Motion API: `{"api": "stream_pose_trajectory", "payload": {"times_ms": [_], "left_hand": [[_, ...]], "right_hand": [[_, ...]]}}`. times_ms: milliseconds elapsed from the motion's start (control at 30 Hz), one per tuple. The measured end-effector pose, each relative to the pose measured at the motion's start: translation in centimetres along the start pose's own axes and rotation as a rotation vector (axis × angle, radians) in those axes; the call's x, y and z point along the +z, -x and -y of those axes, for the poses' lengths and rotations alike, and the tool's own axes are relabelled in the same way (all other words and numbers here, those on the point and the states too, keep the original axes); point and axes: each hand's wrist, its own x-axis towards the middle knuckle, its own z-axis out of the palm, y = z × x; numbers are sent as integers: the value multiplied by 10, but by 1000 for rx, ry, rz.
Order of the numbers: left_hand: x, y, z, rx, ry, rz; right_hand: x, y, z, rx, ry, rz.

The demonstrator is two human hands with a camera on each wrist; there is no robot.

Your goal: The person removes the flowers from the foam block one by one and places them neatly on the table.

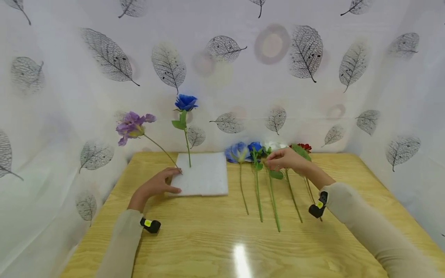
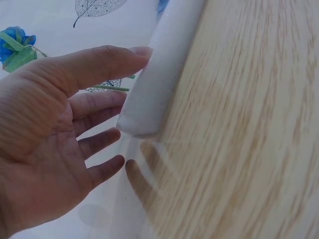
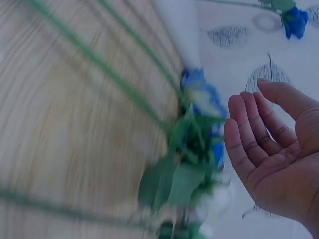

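Note:
My left hand rests at the left side of a white foam board. In the left wrist view its thumb touches the board's edge, while the loosely spread fingers lie along the corner. A purple flower stands in the board, leaning left, and a blue rose rises upright behind it. Over the row of flowers on the right, my right hand hovers with slightly bent fingers and holds nothing. Below and beside it lie a pale blue flower, another blue rose, white blooms and a red flower.
Long green stems of the lying flowers point toward the front of the wooden table. A white curtain printed with leaves hangs behind the table and at both sides.

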Motion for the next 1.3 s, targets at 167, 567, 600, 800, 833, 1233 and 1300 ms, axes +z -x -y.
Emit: {"api": "stream_pose_trajectory", "payload": {"times_ms": [167, 567, 600, 800, 833, 1233, 1300], "left_hand": [[0, 2, 0, 18, 1, -7], [2, 0, 0, 23, -20, -16], [2, 0, -1, 19, -22, -18], [1, 0, -4, 4, -39, -21], [1, -1, -4, 5, -42, -19], [0, -1, 0, 23, -21, -16], [0, 0, 0, 24, -19, -13]], "right_hand": [[35, -33, 29, -64, -55, 38], [122, -104, 80, -135, -277, 67], [129, -108, 83, -146, -295, 64], [166, -126, 105, -214, -348, 39], [171, -128, 108, -217, -348, 32], [214, -153, 122, -255, -294, -21], [219, -154, 123, -259, -291, -30]]}}
